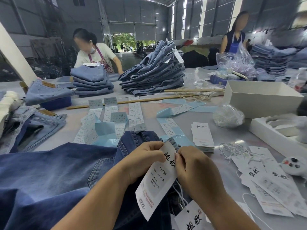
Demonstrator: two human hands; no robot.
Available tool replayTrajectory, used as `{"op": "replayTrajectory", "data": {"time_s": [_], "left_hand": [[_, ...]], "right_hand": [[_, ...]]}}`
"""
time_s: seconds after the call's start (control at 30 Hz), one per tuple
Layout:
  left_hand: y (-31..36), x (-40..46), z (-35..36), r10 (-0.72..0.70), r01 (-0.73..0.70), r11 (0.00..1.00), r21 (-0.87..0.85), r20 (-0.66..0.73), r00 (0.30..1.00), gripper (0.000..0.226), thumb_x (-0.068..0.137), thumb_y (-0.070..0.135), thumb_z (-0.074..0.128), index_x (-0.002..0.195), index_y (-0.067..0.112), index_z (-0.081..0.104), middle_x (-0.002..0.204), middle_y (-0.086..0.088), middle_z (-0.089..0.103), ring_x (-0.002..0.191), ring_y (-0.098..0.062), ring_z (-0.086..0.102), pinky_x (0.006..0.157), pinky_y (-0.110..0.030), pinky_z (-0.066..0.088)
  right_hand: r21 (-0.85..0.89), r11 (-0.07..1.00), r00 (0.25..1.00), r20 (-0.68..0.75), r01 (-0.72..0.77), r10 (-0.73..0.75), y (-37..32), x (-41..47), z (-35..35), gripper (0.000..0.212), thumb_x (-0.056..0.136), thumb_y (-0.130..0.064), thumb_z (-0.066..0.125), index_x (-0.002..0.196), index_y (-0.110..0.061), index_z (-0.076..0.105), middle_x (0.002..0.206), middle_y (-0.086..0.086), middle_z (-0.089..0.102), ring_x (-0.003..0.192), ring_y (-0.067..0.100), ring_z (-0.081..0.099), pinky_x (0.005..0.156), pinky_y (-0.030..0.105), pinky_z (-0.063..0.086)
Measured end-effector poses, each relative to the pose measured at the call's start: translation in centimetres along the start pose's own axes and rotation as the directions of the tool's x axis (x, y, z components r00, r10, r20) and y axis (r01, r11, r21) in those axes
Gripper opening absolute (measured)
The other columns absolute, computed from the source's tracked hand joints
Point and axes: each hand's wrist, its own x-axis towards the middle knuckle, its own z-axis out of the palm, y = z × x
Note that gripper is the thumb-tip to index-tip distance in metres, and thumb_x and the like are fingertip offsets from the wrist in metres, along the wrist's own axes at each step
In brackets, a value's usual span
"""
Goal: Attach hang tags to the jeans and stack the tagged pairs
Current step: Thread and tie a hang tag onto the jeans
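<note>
Dark blue jeans [54, 171] lie spread before me on the grey table [232, 140]. A white hang tag [157, 181] with black characters and "1103#" hangs over them. My left hand [144, 160] pinches its top left edge. My right hand [194, 165] pinches its top right edge, at the jeans' waistband. A white string [180, 195] dangles below my right hand, down to a second white tag [191, 216]. Loose hang tags [272, 185] lie at the right, and a neat pile of tags [201, 136] sits beyond my hands.
Strips of size stickers on blue backing [116, 120] cover the table's middle. Folded jean stacks [154, 75] stand at the back, lighter jeans [33, 123] at left. White boxes [259, 98], a plastic bag [227, 115] and loose strings [232, 150] lie at right. Two people work across the table.
</note>
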Motion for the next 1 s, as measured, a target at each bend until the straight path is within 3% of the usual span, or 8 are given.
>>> {"op": "replayTrajectory", "data": {"time_s": [0.07, 0.27, 0.43, 0.67, 0.83, 1.0], "left_hand": [[0.1, -0.1, 0.1, -0.003, 0.003, 1.0, -0.011, -0.005, 1.0, 0.033, 0.069, 0.005, 0.054, 0.099, 0.004, 0.069, 0.089, -0.016, 0.072, 0.072, -0.023, 0.069, 0.065, -0.029, 0.055], [0.3, -0.2, 0.6, 0.021, -0.021, 0.999, -0.024, -0.019, 1.0, 0.041, 0.067, 0.003, 0.05, 0.103, -0.001, 0.068, 0.093, -0.023, 0.07, 0.073, -0.026, 0.069, 0.064, -0.029, 0.056], [0.2, -0.1, 0.8, 0.037, -0.038, 0.999, -0.014, -0.068, 0.997, 0.046, 0.066, 0.003, 0.048, 0.107, -0.01, 0.064, 0.092, -0.024, 0.068, 0.076, -0.027, 0.065, 0.068, -0.03, 0.055], [0.2, -0.3, 1.0, 0.063, -0.063, 0.998, -0.011, -0.037, 0.997, 0.038, 0.069, 0.002, 0.047, 0.099, 0.001, 0.071, 0.088, -0.019, 0.071, 0.073, -0.024, 0.069, 0.067, -0.03, 0.057], [0.1, -0.2, 0.8, 0.067, -0.067, 0.998, -0.008, -0.018, 0.998, 0.035, 0.071, 0.003, 0.048, 0.094, 0.01, 0.074, 0.085, -0.015, 0.071, 0.072, -0.024, 0.068, 0.066, -0.03, 0.055], [0.1, -0.3, 0.9, 0.071, -0.071, 0.997, 0.019, -0.009, 0.997, 0.034, 0.071, 0.004, 0.049, 0.089, 0.015, 0.075, 0.08, -0.009, 0.071, 0.068, -0.02, 0.067, 0.064, -0.028, 0.054]], "right_hand": [[0.032, 0.999, 0.998, 0.066, 0.004, -0.006, 0.6, 0.7, -0.3, 0.018, 0.095, -0.021, 0.054, 0.079, -0.014, 0.057, 0.075, -0.001, 0.06, 0.066, 0.022, 0.057, 0.056, 0.033, 0.044], [0.142, 0.99, 0.998, 0.063, 0.0, -0.009, 1.4, 0.7, -1.1, 0.022, 0.098, -0.02, 0.049, 0.076, -0.017, 0.048, 0.063, -0.01, 0.047, 0.058, 0.014, 0.047, 0.052, 0.028, 0.034], [0.109, 0.994, 1.0, -0.025, 0.015, -0.013, 1.1, 0.2, -1.7, 0.022, 0.096, -0.017, 0.054, 0.075, -0.016, 0.048, 0.062, -0.008, 0.045, 0.055, 0.018, 0.046, 0.048, 0.032, 0.037], [0.068, 0.997, 0.994, 0.107, -0.034, 0.027, 0.8, 0.0, -1.2, 0.022, 0.097, -0.027, 0.05, 0.076, -0.02, 0.048, 0.068, -0.009, 0.051, 0.062, 0.012, 0.05, 0.054, 0.027, 0.038], [-0.022, 1.0, 0.992, 0.124, -0.019, 0.022, 0.3, 0.2, -1.3, 0.022, 0.097, -0.03, 0.049, 0.077, -0.024, 0.046, 0.07, -0.009, 0.051, 0.06, 0.011, 0.048, 0.05, 0.02, 0.032], [-0.056, 0.998, 0.99, 0.136, -0.02, 0.027, 0.1, 0.5, -1.1, 0.023, 0.097, -0.029, 0.048, 0.075, -0.025, 0.044, 0.068, -0.01, 0.047, 0.059, 0.013, 0.046, 0.05, 0.024, 0.03]]}}
